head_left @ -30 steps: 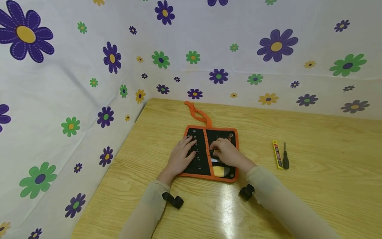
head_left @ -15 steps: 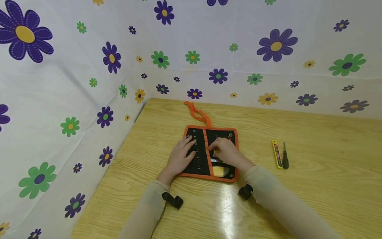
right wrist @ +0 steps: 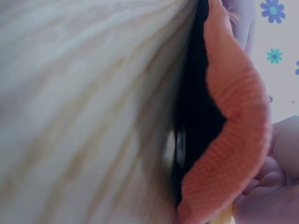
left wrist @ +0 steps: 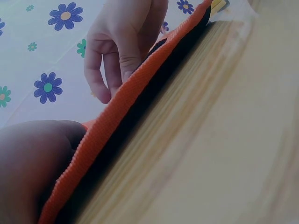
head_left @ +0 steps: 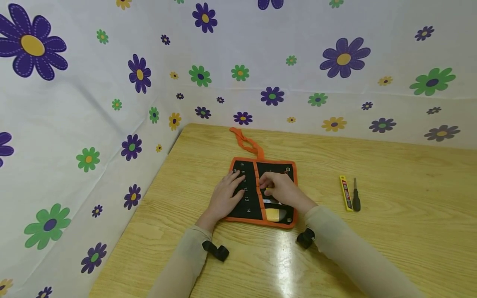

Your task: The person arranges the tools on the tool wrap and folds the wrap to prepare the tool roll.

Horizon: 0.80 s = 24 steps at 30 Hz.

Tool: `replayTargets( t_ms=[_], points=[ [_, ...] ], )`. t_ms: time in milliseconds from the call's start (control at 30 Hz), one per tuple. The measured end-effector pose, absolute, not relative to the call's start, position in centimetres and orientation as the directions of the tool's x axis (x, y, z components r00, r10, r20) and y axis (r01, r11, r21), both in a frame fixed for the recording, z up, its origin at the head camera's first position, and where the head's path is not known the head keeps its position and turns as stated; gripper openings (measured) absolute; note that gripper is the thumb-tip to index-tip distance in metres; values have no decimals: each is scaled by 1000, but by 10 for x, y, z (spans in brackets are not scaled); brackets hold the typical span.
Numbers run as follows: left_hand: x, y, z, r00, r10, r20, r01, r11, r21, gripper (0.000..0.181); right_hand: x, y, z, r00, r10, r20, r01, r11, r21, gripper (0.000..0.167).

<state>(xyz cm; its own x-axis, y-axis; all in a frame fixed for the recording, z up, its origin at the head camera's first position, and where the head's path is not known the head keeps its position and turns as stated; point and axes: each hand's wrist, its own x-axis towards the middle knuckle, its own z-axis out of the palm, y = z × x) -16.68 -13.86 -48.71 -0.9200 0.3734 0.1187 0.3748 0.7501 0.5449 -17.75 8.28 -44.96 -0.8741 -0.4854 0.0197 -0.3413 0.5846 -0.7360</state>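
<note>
At the pouch's (head_left: 254, 209) near end I see a yellow tool (head_left: 273, 214) already pocketed. The left hand (head_left: 226, 194) spreads across the pouch; the right hand (head_left: 281, 189) bends over its pockets — pinching, I can't tell. Rightward of it, yellow case (head_left: 346, 193) and screwdriver (head_left: 356, 200) lie outside — unpocketed.

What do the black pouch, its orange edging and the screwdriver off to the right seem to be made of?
Black pouch: probably matte fabric; its surface looks dull.
Orange edging: likely woven textile tape; fine ribs show, and it bends in a wave in the right wrist view.
Screwdriver: thin grey shaft, probably metal; dark handle, plastic or rubber, too small to tell.
</note>
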Motion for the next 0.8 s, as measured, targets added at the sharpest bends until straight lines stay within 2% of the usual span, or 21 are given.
replayTargets(
  t_ms=[400,600,800],
  points=[
    [-167,-139,-489,-926,365,99,359,763,537,48,-178,81,-451,-901,-433,-27,-251,571,-782,29],
    [-167,-139,-488,-923,372,98,363,757,544,48,-178,80,-449,-916,-400,-15,-237,572,-785,26],
    [-167,-139,-487,-923,372,100,364,756,545,48,-180,80,-448,-911,-411,-13,-217,508,-834,23]
  ],
)
